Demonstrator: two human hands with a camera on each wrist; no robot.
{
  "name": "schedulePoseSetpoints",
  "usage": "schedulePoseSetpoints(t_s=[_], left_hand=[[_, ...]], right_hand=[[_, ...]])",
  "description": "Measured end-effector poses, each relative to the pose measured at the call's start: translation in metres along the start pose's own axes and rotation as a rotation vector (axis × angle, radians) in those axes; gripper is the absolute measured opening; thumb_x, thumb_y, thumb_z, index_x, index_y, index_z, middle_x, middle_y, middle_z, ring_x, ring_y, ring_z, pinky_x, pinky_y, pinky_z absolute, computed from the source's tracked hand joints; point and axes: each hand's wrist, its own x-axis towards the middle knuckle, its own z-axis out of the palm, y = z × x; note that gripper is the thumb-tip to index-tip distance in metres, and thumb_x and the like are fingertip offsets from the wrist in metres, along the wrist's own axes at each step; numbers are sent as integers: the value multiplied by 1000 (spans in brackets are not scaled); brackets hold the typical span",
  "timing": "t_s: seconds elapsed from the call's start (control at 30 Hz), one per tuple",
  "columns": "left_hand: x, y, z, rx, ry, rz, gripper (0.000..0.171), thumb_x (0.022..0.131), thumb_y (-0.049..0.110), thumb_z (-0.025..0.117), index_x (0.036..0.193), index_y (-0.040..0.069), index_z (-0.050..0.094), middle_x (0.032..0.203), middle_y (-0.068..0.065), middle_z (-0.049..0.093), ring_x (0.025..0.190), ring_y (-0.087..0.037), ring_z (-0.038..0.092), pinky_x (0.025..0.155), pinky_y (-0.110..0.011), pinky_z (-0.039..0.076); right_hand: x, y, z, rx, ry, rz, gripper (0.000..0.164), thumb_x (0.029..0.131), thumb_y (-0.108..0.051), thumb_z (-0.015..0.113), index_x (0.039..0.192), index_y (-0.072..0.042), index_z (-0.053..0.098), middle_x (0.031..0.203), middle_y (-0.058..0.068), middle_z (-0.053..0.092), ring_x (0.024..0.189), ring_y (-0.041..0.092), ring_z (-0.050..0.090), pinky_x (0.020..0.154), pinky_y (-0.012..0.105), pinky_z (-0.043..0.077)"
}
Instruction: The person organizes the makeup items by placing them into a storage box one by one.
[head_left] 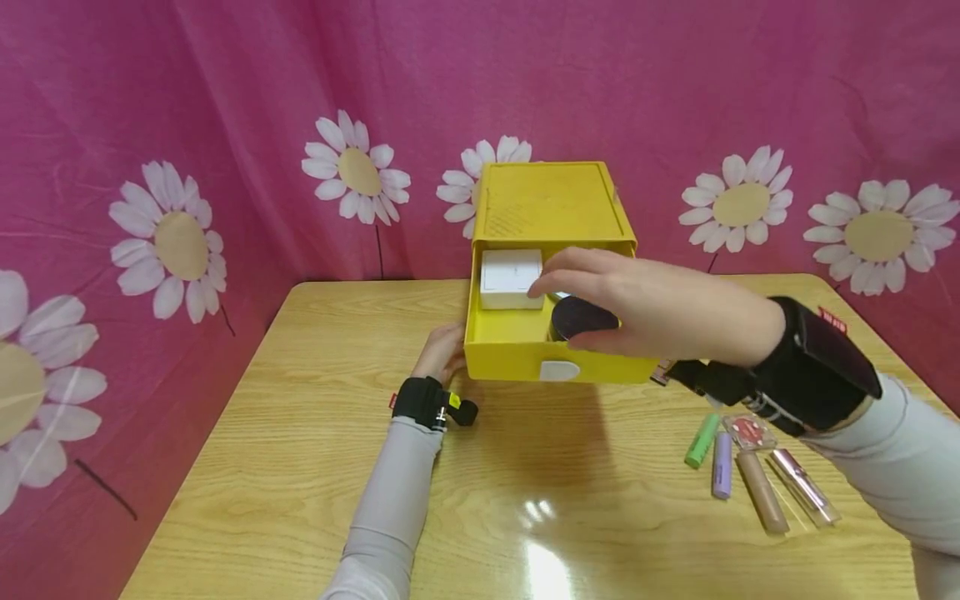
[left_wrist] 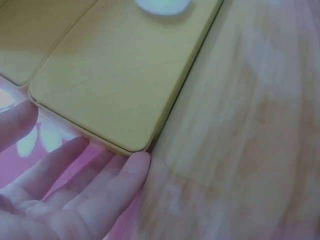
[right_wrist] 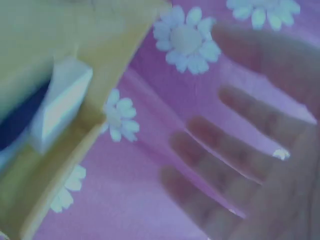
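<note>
A yellow drawer box (head_left: 551, 204) stands at the back of the table with its drawer (head_left: 506, 360) pulled out. Beside the drawer's left side is my left hand (head_left: 438, 352); in the left wrist view, its extended fingers (left_wrist: 117, 192) touch the box's edge near a white handle (left_wrist: 164, 5). My right hand (head_left: 656, 304) hovers over the drawer, fingers spread and holding nothing in the right wrist view. Inside the drawer sit a white box (head_left: 512, 279) and a dark round-topped item (head_left: 581, 318), partly hidden by that hand.
Right of the drawer, on the wooden table (head_left: 300, 467), lie a green tube (head_left: 702, 440), a purple tube (head_left: 722, 465), a compact with red contents (head_left: 750, 432), a beige tube (head_left: 762, 492) and a clear pinkish tube (head_left: 804, 487). A pink flowered curtain (head_left: 420, 75) hangs behind.
</note>
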Motion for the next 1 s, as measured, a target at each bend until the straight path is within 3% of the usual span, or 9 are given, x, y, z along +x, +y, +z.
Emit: schedulePoseSetpoints(t_s=[0.2,0.37,0.53,0.67,0.87,1.0], left_hand=[[-1,-1,1,18,2,3,34,89,23,58,115,2,62,108,-12,63,87,-18,60,78,-33,50],[-3,1,1,14,-2,-7,34,90,23,57,115,1,61,108,-12,63,87,-17,60,77,-31,51],[-6,4,2,15,-14,-4,35,91,24,57,117,1,60,113,-14,61,90,-18,59,81,-33,49],[1,-2,0,11,-1,3,35,90,25,58,116,1,61,111,-13,62,91,-18,59,79,-33,50],[1,-1,0,-6,-6,14,35,90,25,57,117,2,61,112,-14,62,91,-18,59,79,-34,50],[1,-1,0,-11,-3,14,35,90,25,58,116,2,61,112,-13,61,91,-18,59,80,-34,50]], right_hand=[[-16,-20,38,-140,243,-41,54,69,-13,80,117,-6,57,113,12,55,97,24,54,80,36,51],[-22,-28,68,-233,351,-65,51,67,-6,80,113,0,60,106,15,57,95,27,55,82,39,50],[-26,-32,93,-285,348,-71,52,68,3,76,116,3,58,107,16,58,97,29,54,86,39,48],[-27,-30,107,-341,332,-44,50,72,5,70,120,4,56,111,17,56,102,29,52,89,39,46],[-25,-22,116,-388,378,-51,32,89,3,46,118,6,57,111,17,55,99,29,51,87,37,46],[-24,-19,118,-394,392,-52,33,83,5,54,116,6,58,112,18,55,99,29,51,88,36,46]])
